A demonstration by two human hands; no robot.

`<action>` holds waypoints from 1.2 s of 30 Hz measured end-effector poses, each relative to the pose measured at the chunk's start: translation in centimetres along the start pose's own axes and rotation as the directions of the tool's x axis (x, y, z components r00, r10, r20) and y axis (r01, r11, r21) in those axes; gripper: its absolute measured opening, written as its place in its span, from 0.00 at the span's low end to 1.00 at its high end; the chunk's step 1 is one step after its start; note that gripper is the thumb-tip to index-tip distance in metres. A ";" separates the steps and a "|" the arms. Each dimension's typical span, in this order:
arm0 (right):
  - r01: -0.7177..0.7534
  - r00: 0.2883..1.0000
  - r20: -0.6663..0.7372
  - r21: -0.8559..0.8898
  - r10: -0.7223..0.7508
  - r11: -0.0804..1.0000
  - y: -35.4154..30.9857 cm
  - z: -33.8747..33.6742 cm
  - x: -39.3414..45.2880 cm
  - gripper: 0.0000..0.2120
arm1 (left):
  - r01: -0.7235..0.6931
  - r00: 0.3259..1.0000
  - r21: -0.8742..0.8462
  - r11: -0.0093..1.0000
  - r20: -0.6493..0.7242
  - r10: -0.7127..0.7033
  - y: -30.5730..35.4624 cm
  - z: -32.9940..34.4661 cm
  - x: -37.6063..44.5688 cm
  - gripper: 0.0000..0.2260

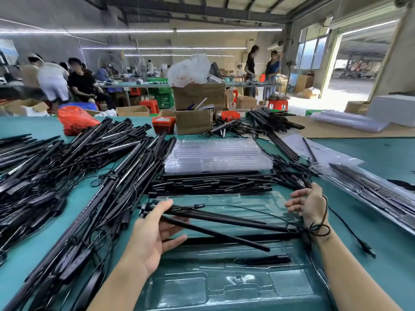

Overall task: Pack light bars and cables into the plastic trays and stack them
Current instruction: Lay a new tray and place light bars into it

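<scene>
Near edge of clear plastic tray (224, 286) cut off by the frame; glossy moulded pockets hard to trace against the green table (370, 153). Left hand (155, 232) under two slim black light bars (215, 221), fingers spread and straight, supporting their ends above the tray. Right hand (307, 205) hanging over the tray's far right corner, fingers loosely apart; black cable (318, 227) looped round the wrist. One bar already lying in a tray slot. Stack of empty trays (215, 153) beyond, tangled bars (67, 167) heaped at left.
</scene>
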State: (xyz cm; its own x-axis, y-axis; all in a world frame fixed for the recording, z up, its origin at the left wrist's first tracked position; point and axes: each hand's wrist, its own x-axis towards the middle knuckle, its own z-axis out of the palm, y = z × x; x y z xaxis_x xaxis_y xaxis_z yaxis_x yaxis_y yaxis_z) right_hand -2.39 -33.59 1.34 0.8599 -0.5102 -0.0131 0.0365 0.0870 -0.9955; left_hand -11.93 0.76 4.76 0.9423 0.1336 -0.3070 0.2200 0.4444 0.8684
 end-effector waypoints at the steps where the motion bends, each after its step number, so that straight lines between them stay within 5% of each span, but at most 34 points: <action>1: -0.003 1.000 -0.002 0.001 0.003 1.000 0.0 0.0 0.0 0.31 | -0.017 1.000 0.055 0.998 -0.013 0.017 0.1 -0.3 0.0 0.07; 8: -0.035 0.999 -0.013 -0.014 0.035 0.999 -0.2 0.1 0.0 0.31 | -0.003 0.995 0.169 0.986 0.103 -0.014 1.4 -2.6 0.0 0.18; 15: -0.146 0.989 0.005 0.160 0.147 0.976 -0.7 -0.4 0.5 0.32 | -0.022 0.997 0.097 0.995 0.078 0.015 0.8 -2.6 0.2 0.09; 24: -0.177 0.982 -0.022 0.246 0.188 0.953 -0.6 -1.1 0.9 0.34 | -0.013 0.989 0.307 0.952 0.142 -0.032 0.0 -2.9 -0.4 0.06; 28: -0.196 0.976 -0.042 0.260 0.214 0.946 -0.7 -1.4 1.0 0.34 | -0.172 0.984 0.592 0.787 0.146 0.105 0.9 -2.9 -0.2 0.06; 31: -0.221 0.970 -0.049 0.248 0.240 0.943 -0.9 -1.2 1.1 0.34 | -0.300 0.947 0.805 0.512 0.185 0.263 1.4 -3.1 0.2 0.04; 36: -0.239 0.965 -0.049 0.234 0.257 0.942 -1.6 -1.3 1.0 0.35 | -0.372 0.917 0.879 0.298 0.297 0.267 0.3 -3.2 0.1 0.05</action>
State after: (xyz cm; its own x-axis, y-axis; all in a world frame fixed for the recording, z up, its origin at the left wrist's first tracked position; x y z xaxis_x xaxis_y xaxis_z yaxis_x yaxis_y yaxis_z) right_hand -2.26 -35.35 2.82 0.8145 -0.5122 -0.2726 -0.0514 0.4043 -0.9132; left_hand -12.60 3.76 3.72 0.9975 -0.0219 0.0665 -0.0630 -0.6959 0.7154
